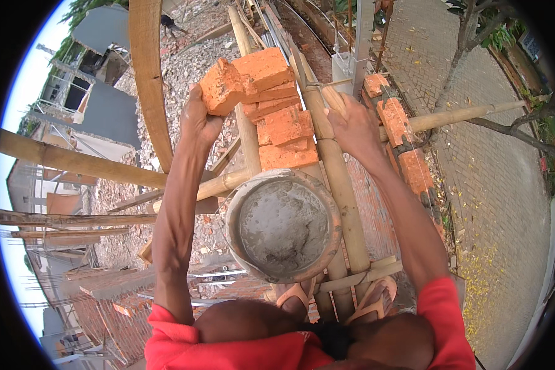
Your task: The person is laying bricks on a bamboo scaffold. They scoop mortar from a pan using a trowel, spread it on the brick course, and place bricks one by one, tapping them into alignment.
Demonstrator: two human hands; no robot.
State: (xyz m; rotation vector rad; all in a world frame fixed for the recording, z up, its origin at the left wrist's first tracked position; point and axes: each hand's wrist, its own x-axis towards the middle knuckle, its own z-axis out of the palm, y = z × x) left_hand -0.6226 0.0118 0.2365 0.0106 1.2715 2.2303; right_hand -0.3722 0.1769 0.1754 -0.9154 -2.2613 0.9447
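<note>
Gripping an orange brick, the left hand is up beyond the mortar basin and to its left, fingers clasping the brick's outer side. From where I stand, I see the right hand beyond the basin too, but to its right, fingers closed round a wooden handle. Stacked bricks sit just past the basin; bamboo poles run along its right. Wet grey mortar lies inside the basin.
</note>
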